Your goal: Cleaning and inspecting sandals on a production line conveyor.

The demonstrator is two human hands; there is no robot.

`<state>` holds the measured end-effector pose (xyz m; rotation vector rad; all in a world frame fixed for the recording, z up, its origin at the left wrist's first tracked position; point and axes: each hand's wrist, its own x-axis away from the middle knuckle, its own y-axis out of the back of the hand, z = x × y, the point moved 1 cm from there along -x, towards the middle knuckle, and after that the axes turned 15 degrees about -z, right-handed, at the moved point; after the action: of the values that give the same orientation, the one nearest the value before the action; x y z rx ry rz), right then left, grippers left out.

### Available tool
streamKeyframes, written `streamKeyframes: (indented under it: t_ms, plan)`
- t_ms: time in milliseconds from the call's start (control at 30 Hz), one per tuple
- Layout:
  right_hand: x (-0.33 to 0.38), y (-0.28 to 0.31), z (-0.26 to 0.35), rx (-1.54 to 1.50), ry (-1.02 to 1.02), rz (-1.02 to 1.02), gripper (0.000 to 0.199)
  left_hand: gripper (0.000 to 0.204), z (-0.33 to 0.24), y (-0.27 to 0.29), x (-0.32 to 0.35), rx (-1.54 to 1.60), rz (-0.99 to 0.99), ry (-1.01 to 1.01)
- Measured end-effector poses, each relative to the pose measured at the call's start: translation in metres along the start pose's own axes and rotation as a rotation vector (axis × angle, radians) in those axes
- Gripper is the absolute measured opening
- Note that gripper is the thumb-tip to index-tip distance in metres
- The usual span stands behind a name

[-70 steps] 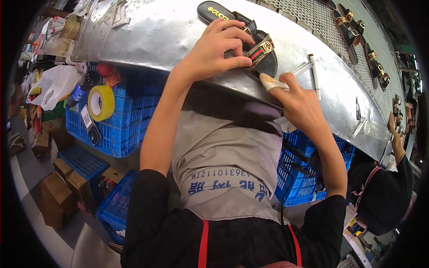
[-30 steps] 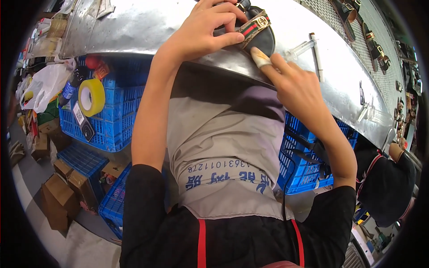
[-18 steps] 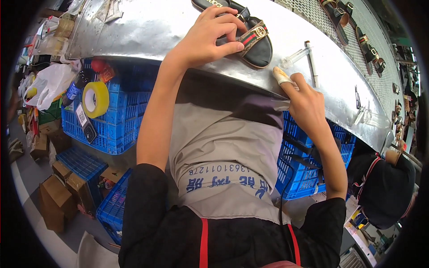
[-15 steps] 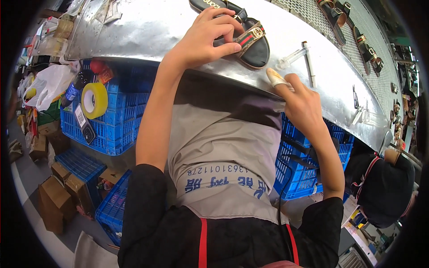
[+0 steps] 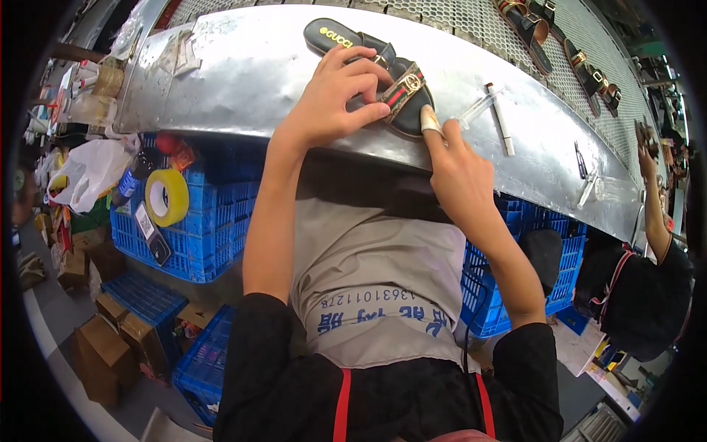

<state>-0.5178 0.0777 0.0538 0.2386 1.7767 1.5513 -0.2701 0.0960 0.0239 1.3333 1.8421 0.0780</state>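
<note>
sandal (image 5: 390, 81) midsection under left hand (image 5: 335, 99)

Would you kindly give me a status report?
Left hand pressing black strapped sandal onto metal bench. Right hand, bandaged fingertip at heel. White pen beside.

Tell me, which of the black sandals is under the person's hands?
The sandal on the metal bench, nearest the body. Left hand presses it; the others lie untouched on the mesh belt.

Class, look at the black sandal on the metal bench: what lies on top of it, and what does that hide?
The left hand lies across the black sandal, fingers on its striped strap; the right hand's bandaged fingertip touches its rim. The middle of the sandal is covered; the metal bench lies beneath.
</note>
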Motion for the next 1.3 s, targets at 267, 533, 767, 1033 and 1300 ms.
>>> streamKeyframes:
  t_ms: [267, 533, 767, 1033, 1300]
  plan:
    - [-0.04, -0.003, 0.01, 0.009, -0.204, 0.058, 0.02, 0.031, -0.004, -0.005, 0.0, 0.024, -0.028, -0.033]
    - [-0.04, -0.002, 0.013, 0.015, -0.291, 0.007, 0.036, 0.028, -0.004, -0.005, -0.002, 0.03, -0.075, 0.033]
    - [-0.01, 0.003, 0.013, -0.053, -0.341, 0.002, 0.039, 0.027, 0.0, -0.008, -0.007, -0.019, -0.021, -0.025]
    - [0.021, 0.033, -0.031, -0.523, -0.506, -0.023, 0.037, 0.025, -0.007, -0.001, -0.004, -0.02, 0.029, 0.036]
    - [-0.031, -0.002, -0.178, -0.953, -0.946, -0.537, 0.023, 0.031, -0.013, 0.004, -0.003, -0.086, 0.029, 0.016]
